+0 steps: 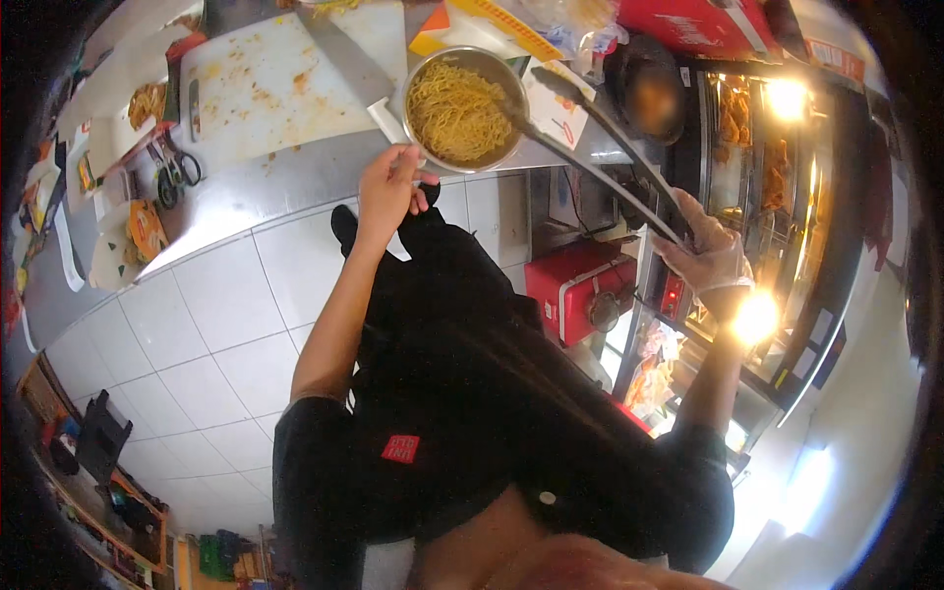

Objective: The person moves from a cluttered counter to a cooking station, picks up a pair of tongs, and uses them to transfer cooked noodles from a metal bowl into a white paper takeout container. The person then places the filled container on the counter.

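Note:
A round metal bowl (466, 108) of yellow noodles (457, 110) stands at the edge of a steel counter. My bare left hand (391, 190) is at its near left rim, the thumb on the rim and other fingers just below it. My right hand (704, 240), in a clear plastic glove, grips long metal tongs (605, 173) near their hinge end. The tongs' arms are spread: one tip is at the noodles on the bowl's right side, the other hangs above a printed white paper or box panel (562, 103). A white strip, perhaps a handle, lies left of the bowl.
Left of the bowl lies a white cutting board (258, 88) with food scraps. Scissors (175, 171) and open food boxes (122, 243) are farther left. A yellow-and-white box (487, 26) stands behind the bowl. To the right are a lit food display cabinet (767, 162) and a red box (582, 291).

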Tool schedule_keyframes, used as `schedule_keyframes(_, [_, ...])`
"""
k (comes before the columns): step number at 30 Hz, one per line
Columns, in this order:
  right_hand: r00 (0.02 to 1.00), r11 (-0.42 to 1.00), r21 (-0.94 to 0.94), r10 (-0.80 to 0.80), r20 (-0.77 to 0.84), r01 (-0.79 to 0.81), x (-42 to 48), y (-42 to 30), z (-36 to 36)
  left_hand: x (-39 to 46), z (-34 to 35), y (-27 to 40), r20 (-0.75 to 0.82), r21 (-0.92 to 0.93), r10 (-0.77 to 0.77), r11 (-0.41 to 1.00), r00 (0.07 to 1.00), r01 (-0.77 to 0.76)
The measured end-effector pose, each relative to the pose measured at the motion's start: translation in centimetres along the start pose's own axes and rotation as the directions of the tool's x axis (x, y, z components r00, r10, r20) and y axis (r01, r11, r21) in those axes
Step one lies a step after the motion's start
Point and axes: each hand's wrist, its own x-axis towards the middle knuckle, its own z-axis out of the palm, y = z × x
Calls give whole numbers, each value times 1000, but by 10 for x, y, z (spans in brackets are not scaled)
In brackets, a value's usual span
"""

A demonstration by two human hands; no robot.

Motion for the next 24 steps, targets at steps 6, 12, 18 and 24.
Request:
schedule_keyframes(6, [995,994,65,-92,33,90,2,39,13,-27,-23,-5,165,318,-244,930,956,182])
schedule_keyframes(12, [958,965,142,-188,-217,222,-20,53,-15,-48,-24,-26,227,856,-458,515,859,49])
schedule_keyframes(18, [950,934,263,-171,-263,241,-26,86,-18,-28,18,-37,319,936,-496,33,807,-350])
schedule_keyframes(24, [964,977,-115,-199,-177,180,19,69,73,-29,2,-30,327,938,-474,57,818,-342])
